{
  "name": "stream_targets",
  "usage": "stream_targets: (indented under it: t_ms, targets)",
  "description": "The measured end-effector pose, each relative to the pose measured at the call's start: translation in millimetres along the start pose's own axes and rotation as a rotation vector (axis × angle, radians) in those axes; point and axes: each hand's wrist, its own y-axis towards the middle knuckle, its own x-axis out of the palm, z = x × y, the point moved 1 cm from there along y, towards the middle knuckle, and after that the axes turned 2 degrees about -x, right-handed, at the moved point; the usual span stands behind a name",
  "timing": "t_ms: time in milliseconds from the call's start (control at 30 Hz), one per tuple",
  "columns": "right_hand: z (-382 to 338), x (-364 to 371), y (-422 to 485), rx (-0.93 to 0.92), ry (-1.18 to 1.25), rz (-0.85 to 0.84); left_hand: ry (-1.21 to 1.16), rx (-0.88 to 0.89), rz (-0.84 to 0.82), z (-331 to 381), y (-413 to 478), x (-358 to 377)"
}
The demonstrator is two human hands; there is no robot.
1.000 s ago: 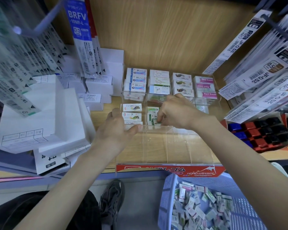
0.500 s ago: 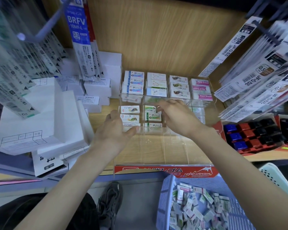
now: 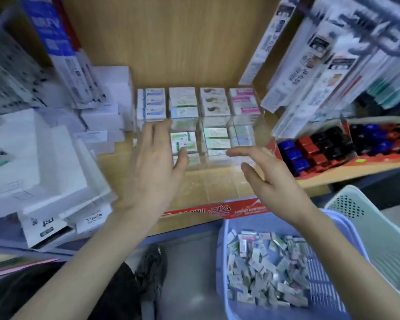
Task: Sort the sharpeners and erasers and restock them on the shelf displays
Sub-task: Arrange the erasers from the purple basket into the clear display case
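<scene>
Pale wood is showing under a clear acrylic display case (image 3: 207, 183), which is sitting at the front edge of the wooden shelf (image 3: 112, 163). Its back row is carrying four full stacks of small boxed erasers (image 3: 214, 101), its middle row is partly filled, and its front cells are lying bare.

The left hand (image 3: 153, 162) is hovering wide over the left side of the case, fingers spread and gripping nothing. The right hand (image 3: 263, 174) is hanging above the front cells, fingers straight and also carrying nothing.

Below the shelf's front edge, a lavender slatted plastic basket (image 3: 222, 250) is holding a loose heap of mixed eraser packs (image 3: 259, 269). A pale green plastic basket (image 3: 356, 211) is standing just beside it, its contents out of view. A red tray (image 3: 376, 161) toward the shelf's right end is holding small blue, red and black blocks, too blurred to name.

The step in hand looks like fetching more stock. Doing it well means picking packs of one print only and stacking them flat, labels up, in front of the matching column without nudging the thin dividers.
</scene>
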Motion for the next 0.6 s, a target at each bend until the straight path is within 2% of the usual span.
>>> stream_targets:
  t_ms: [67, 133, 200, 267, 333, 433, 533, 600]
  targets:
    - [14, -15, -52, 0.050, 0.058, 0.070, -0.108, 0.163, -0.096, 21, -27, 15]
    - [38, -25, -99, 0.146, 0.043, 0.075, -0.070, 0.343, -0.240, 34, -57, 42]
    - [73, -29, -140, 0.279, 0.022, 0.000, 0.009, 0.500, -0.406, 38, -87, 77]
    - [119, -24, -173, 0.452, 0.010, -0.131, 0.027, 0.551, -0.576, 40, -108, 116]
    - [170, -9, -199, 0.630, 0.014, -0.234, -0.042, 0.452, -0.758, 42, -124, 161]
    - [228, 23, -226, 0.836, 0.151, -0.309, -0.131, 0.127, -0.995, 34, -140, 240]
    - [268, 58, -236, 0.976, 0.202, -0.241, -0.283, -0.244, -1.039, 14, -152, 310]
    - [286, 80, -236, 1.030, 0.258, -0.160, -0.295, -0.389, -1.027, -8, -163, 348]
